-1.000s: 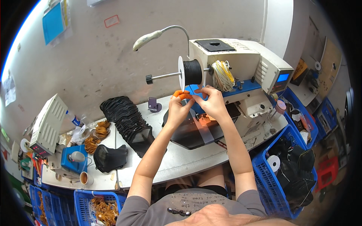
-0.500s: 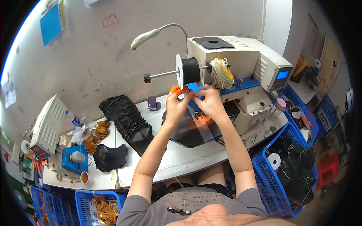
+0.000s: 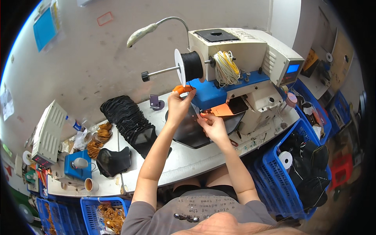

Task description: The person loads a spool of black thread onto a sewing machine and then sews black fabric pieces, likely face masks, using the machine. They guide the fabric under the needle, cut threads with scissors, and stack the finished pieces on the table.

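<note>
Up front, left hand (image 3: 178, 105) raised, fingers pinched on an orange piece (image 3: 183, 89) just below the black spool (image 3: 192, 65), right hand (image 3: 213, 125) lower — fingertips pinching a black sheet (image 3: 188, 131) on the table (image 3: 184, 160), orange patch (image 3: 224, 110) under the machine (image 3: 239, 55) head, blue crate (image 3: 274, 172) at right.

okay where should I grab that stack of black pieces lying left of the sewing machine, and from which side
Grip the stack of black pieces across its flat sides near the middle, coming down from above. It lies as a long leaning row on the table, open on top, with the wall behind it.
</note>
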A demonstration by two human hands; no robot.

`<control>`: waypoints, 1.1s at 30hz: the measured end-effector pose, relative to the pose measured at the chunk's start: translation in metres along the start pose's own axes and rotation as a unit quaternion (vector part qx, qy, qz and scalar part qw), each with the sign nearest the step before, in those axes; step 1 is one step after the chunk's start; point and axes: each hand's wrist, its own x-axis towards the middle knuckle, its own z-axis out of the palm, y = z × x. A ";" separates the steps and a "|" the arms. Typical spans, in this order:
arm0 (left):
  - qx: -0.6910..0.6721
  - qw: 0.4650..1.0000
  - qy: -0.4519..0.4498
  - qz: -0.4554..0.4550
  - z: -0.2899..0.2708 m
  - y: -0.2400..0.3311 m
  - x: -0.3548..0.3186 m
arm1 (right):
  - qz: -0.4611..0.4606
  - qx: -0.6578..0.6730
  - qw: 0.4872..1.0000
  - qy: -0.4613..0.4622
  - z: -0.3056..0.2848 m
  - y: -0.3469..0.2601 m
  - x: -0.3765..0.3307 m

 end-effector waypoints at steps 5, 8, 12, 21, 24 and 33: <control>0.024 1.000 -0.009 -0.005 -0.006 -0.008 0.001 | 0.116 0.220 0.968 -0.009 0.027 -0.024 0.008; 0.012 1.000 -0.010 -0.012 -0.006 -0.009 -0.001 | 0.163 0.287 0.944 -0.015 0.033 -0.033 0.015; 0.056 0.989 0.056 0.121 -0.007 -0.006 -0.005 | 0.143 0.286 0.947 -0.023 0.031 -0.024 0.012; 0.209 0.890 -0.236 0.328 -0.018 0.006 -0.064 | 0.012 0.073 0.997 -0.019 -0.017 -0.016 -0.040; 0.249 0.869 -0.301 0.304 -0.018 -0.006 -0.069 | -0.062 -0.025 0.998 -0.003 -0.030 -0.018 -0.050; 0.111 0.947 -0.274 0.128 -0.010 -0.021 -0.083 | -0.232 -0.099 0.967 0.044 -0.048 -0.007 -0.037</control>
